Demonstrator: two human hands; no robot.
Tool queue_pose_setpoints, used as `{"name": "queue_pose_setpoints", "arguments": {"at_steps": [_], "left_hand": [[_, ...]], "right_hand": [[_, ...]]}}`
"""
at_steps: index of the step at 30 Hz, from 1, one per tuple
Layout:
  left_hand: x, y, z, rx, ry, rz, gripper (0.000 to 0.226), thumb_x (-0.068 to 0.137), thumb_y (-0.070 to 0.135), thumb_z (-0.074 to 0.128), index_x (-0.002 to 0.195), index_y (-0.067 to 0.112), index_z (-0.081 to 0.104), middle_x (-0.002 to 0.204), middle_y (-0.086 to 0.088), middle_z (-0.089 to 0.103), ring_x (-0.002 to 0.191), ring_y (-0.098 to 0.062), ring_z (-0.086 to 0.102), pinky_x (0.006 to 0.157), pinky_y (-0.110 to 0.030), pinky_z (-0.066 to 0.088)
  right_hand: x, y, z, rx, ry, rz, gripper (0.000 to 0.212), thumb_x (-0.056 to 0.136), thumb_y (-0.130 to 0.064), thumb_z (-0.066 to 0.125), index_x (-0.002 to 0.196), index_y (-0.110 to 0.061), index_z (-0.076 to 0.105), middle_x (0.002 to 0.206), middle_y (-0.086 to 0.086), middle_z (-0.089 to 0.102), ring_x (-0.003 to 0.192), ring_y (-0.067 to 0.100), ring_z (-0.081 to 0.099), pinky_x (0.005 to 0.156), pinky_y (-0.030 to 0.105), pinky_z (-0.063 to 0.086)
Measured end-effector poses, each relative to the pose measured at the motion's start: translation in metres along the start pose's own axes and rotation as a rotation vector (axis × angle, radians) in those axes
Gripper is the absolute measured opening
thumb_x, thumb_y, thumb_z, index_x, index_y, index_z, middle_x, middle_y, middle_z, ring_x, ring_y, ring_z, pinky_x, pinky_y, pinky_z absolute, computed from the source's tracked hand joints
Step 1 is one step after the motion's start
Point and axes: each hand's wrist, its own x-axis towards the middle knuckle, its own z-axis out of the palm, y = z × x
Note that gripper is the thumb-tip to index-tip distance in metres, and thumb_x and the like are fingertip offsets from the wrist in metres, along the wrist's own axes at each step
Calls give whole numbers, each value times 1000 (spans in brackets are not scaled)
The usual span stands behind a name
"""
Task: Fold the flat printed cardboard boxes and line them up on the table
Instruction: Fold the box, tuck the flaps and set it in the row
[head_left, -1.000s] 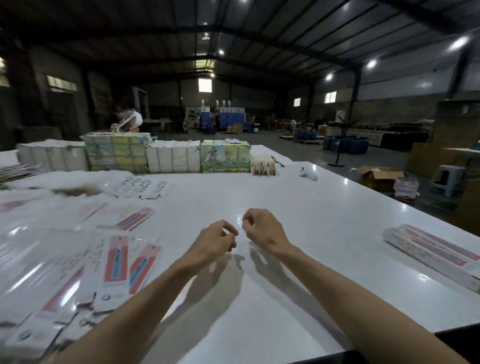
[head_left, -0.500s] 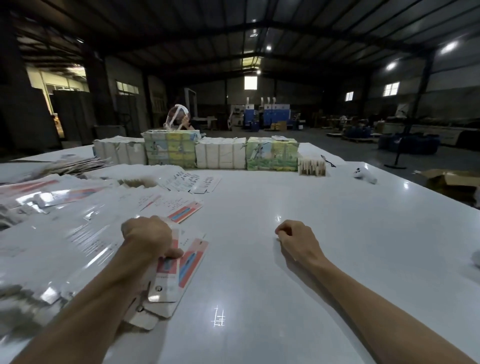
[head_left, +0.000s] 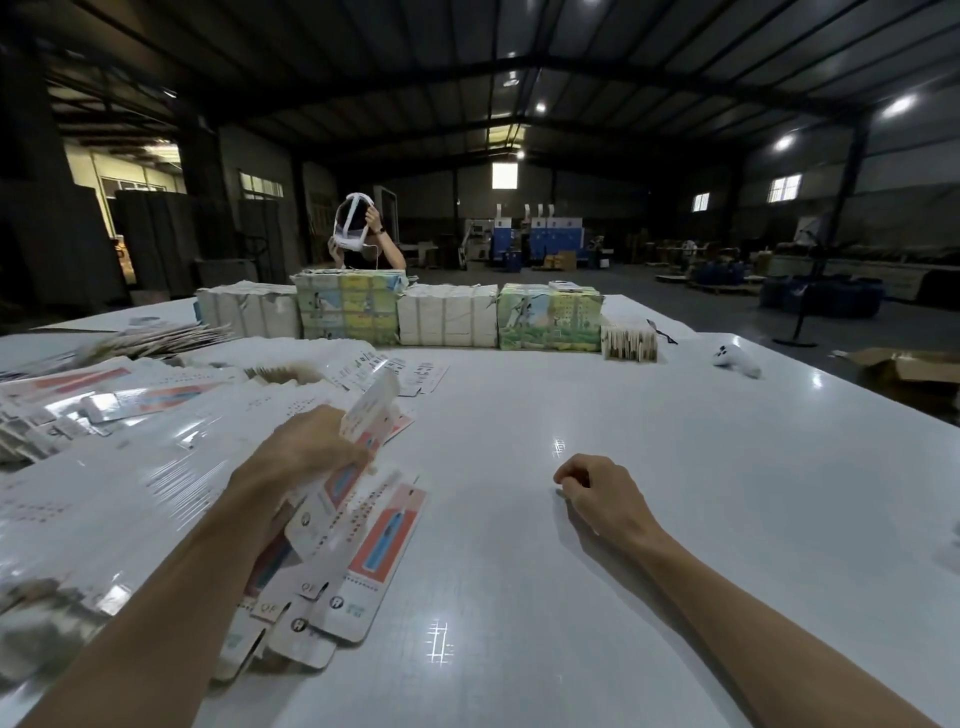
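Note:
A big heap of flat printed box blanks, white with red and blue panels, covers the left of the white table. My left hand grips one flat blank and holds it tilted up off the heap's right edge. Several more blanks lie fanned out just below that hand. My right hand rests on the bare table to the right, fingers curled into a loose fist, holding nothing.
Wrapped bundles of stock stand in a row along the table's far side, with a small bundle at its right end. A white controller lies at the far right. A person sits behind the bundles. An open carton is on the floor.
My left hand went from in front of me to the heap at left, took hold of one blank and has lifted it. My right hand stayed on the table.

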Motion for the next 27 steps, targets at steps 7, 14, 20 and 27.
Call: {"name": "queue_pose_setpoints", "arguments": {"at_steps": [7, 14, 20, 27], "left_hand": [[-1, 79, 32, -922, -497, 122, 38, 101, 12, 64, 135, 1, 53, 113, -20, 77, 99, -35, 77, 72, -42, 65], [-19, 130, 145, -1090, -677, 95, 43, 102, 51, 59, 135, 25, 58, 116, -12, 78, 104, -33, 77, 94, -50, 60], [-26, 125, 165, -1250, -727, 84, 65, 100, 74, 36, 110, 26, 80, 115, -17, 77, 101, -38, 77, 78, -43, 63], [-17, 117, 166, -1335, -739, 151, 61, 102, 63, 45, 120, 13, 73, 116, -17, 72, 91, -29, 76, 75, -41, 62]], "right_hand": [[0, -1, -2, 145, 31, 6, 21, 98, -10, 56, 98, -21, 74, 88, -7, 71, 74, 0, 68, 69, 16, 51], [0, -8, -18, 333, 302, -64, 17, 108, -15, 53, 122, -14, 62, 102, -2, 66, 87, 9, 69, 73, 16, 58], [4, -11, -30, 219, 321, -174, 27, 109, -25, 51, 132, -17, 63, 123, 4, 54, 113, 16, 60, 73, 25, 62], [6, -14, -37, 404, 162, -135, 17, 106, -26, 60, 111, -15, 72, 122, 4, 62, 110, 19, 66, 82, 23, 58]]}}
